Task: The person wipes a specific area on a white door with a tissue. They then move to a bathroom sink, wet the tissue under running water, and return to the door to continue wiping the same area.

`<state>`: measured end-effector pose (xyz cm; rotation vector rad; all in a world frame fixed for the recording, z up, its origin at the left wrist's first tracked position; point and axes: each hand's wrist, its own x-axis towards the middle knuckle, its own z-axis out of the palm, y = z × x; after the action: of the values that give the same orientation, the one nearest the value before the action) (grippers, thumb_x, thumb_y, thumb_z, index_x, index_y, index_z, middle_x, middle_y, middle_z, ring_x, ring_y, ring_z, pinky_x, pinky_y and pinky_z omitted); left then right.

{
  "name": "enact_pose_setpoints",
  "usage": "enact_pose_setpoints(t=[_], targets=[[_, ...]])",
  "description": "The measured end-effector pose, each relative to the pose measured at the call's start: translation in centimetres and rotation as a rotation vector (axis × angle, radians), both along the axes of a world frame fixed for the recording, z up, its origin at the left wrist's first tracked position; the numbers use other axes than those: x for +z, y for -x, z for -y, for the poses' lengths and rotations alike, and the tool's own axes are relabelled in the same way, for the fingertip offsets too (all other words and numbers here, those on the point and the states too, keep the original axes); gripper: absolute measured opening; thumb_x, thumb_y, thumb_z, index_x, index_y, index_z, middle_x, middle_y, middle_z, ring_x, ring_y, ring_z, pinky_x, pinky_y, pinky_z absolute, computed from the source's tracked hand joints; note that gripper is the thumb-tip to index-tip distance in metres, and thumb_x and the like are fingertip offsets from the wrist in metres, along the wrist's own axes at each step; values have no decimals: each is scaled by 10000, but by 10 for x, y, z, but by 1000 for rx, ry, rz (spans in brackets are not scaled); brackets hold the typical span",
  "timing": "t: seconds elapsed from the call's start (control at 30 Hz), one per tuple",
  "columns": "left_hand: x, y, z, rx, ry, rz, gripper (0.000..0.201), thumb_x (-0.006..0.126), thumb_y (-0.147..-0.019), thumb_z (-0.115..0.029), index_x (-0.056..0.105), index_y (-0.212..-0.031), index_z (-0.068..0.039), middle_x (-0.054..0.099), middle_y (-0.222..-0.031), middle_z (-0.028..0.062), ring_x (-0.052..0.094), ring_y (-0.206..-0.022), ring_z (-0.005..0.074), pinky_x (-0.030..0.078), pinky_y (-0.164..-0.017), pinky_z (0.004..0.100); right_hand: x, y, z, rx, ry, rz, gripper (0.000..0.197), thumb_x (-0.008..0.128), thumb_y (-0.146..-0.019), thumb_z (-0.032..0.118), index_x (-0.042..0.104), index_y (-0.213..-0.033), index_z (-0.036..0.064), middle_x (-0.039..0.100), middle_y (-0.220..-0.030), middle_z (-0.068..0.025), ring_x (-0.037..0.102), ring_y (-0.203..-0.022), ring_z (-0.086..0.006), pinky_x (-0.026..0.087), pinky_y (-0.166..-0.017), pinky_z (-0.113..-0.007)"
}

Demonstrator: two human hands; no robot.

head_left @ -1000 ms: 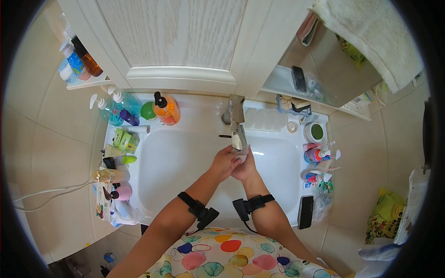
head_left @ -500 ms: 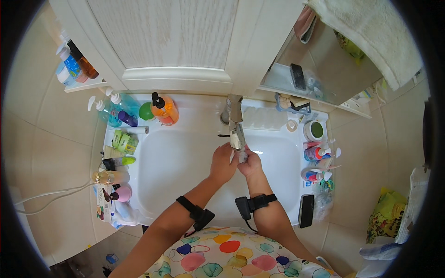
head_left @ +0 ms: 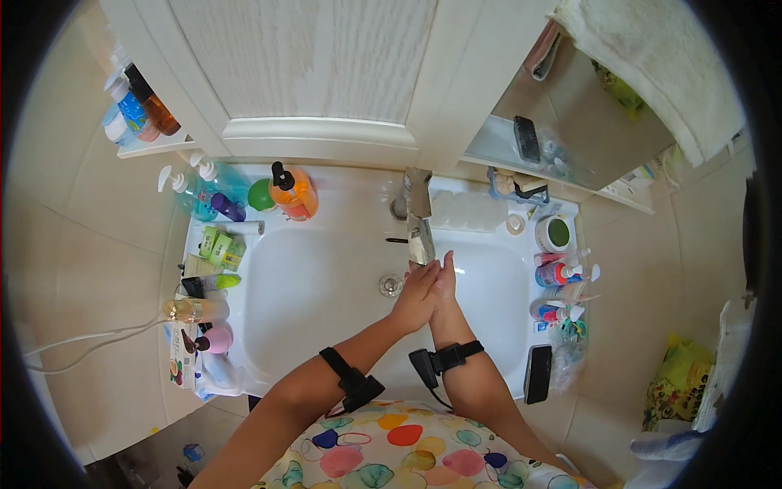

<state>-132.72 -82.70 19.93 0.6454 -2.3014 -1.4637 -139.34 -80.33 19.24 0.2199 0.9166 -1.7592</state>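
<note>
Two hands: left hand, right hand; one faucet; one phone; one sink.

An orange soap bottle stands behind the basin, a black phone lies right, a towel hangs above.

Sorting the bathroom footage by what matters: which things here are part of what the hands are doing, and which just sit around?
In use:
left hand and right hand, pressed together
tap, just above them
sink, below them

Lying about:
orange soap bottle
blue pump bottles
green jar
phone
towel
</note>
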Motion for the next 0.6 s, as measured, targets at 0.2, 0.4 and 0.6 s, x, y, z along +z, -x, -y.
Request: enact_pose_setpoints(t=[0.2,0.4,0.6], targets=[[-17,5,36,227,-288,29,427,398,-963,-219,447,-1315,16,486,-1298,203,473,-1199,313,362,-1021,378,17,-20,-13,108,101,105,737,274,-942,618,329,-1409,51,402,-1423,-83,366,-1312,-241,253,-1106,-400],[-15,16,25,326,-1157,-178,307,458,-965,-207,499,-1239,-74,579,-1150,77,552,-1038,201,472,-890,339,34,8,-8,0,-129,-157,722,336,-955,564,254,-1443,38,344,-1453,-118,284,-1348,-236,170,-1115,-373],[-8,26,34,443,-1775,-391,262,502,-947,-316,535,-1168,-180,558,-1096,14,542,-981,198,499,-855,348,68,25,-4,-78,-337,-651,695,642,-858,245,297,-1421,27,575,-944,-75,519,-728,-105,423,-611,-254]])
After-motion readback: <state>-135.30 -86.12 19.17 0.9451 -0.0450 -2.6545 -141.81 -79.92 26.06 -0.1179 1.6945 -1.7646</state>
